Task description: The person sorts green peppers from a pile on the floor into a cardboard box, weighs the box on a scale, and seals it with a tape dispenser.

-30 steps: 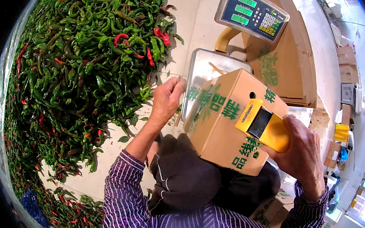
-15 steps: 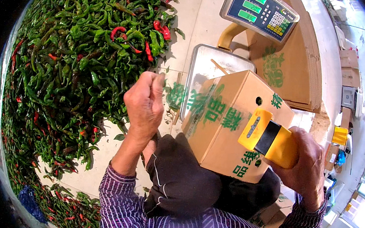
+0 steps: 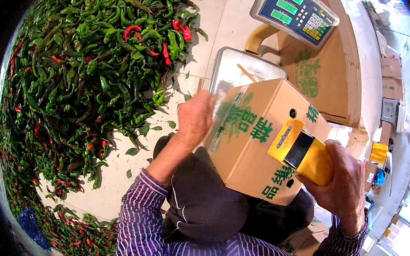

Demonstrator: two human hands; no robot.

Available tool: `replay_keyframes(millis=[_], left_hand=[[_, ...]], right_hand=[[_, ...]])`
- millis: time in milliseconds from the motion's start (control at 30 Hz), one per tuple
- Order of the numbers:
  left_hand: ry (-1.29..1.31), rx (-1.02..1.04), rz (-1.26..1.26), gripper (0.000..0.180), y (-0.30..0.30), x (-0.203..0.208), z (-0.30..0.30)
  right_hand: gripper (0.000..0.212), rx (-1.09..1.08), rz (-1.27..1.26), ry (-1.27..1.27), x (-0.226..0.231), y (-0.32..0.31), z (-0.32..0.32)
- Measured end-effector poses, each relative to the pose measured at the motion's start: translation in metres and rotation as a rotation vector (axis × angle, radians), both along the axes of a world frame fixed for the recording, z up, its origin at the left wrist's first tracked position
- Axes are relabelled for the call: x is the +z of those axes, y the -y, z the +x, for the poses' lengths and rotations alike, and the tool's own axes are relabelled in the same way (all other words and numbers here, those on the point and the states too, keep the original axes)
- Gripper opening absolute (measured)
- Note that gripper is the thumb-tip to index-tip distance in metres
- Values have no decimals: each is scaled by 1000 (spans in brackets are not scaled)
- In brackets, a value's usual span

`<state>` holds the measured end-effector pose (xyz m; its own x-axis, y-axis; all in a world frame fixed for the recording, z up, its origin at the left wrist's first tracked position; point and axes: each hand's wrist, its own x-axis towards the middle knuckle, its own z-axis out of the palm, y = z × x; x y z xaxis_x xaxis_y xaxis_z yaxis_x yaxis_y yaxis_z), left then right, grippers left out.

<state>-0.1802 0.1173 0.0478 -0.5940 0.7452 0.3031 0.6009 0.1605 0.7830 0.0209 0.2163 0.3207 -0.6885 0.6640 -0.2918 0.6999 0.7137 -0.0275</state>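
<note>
A brown cardboard box [image 3: 254, 158] with green print rests tilted across my knees, its far side against the weighing platform [image 3: 228, 73]. My right hand [image 3: 339, 179] grips a yellow hand-held tool [image 3: 310, 160] with a black band, its head lying against the box's right face, below a round hole. At the box's far left edge is my left hand [image 3: 196, 119], fingers curled and blurred by motion. Whatever those fingers hold cannot be made out. A glossy, see-through strip [image 3: 215, 133] shows along the box's left side.
A large heap of green and red peppers [image 3: 93, 79] covers the floor at left. Beyond the box stands a scale display [image 3: 294, 10] on a yellow post [image 3: 258, 39]. Flattened cardboard [image 3: 329, 68] leans behind it. Loose leaves [image 3: 131, 151] lie on the pale floor.
My left hand has moved right, from beside the peppers to the box's left edge. The green-printed piece that reached out left of the box no longer shows there. My right hand has hardly moved.
</note>
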Motion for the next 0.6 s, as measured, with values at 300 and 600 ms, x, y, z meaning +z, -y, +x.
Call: replay_keyframes(millis=[300, 600], left_hand=[[110, -249, -166, 20, -13, -9, 34], [222, -203, -321, 46, -12, -39, 21]], right_hand=[[60, -30, 38, 9, -5, 6, 0], [56, -42, 67, -37, -8, 7, -2]])
